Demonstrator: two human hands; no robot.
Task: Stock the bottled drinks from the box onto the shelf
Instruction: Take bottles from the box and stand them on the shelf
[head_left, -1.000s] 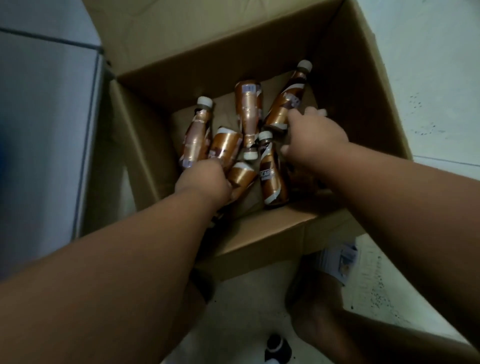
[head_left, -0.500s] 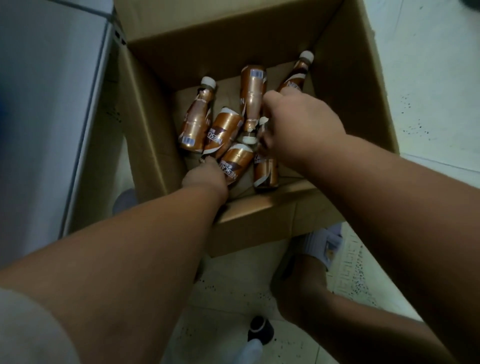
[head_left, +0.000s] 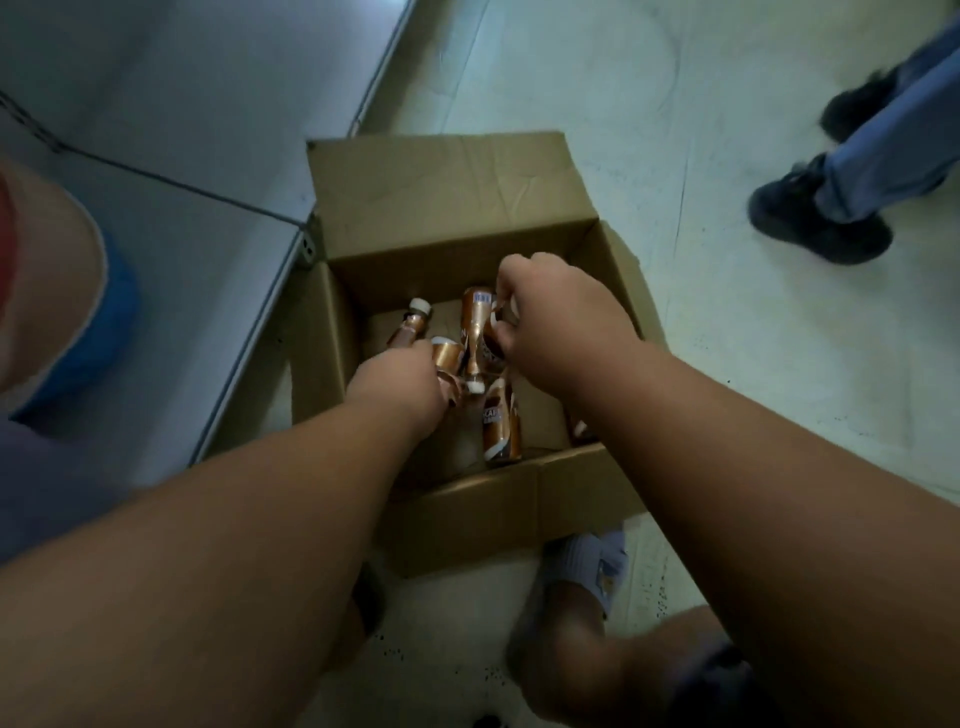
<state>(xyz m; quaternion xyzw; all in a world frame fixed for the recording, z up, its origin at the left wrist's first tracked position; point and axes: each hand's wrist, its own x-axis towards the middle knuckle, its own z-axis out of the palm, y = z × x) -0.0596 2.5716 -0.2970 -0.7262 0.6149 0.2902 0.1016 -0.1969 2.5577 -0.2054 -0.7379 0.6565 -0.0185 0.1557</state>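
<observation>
Inside the brown cardboard box (head_left: 447, 208), your left hand (head_left: 400, 387) and right hand (head_left: 561, 322) each curl around copper-labelled plastic bottles (head_left: 501, 421); grabbing several risks one slipping free.

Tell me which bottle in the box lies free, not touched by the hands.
The bottle nearest the front wall of the box. It lies alone between the two forearms, label up, while the left hand and right hand grasp among the others behind it.
</observation>
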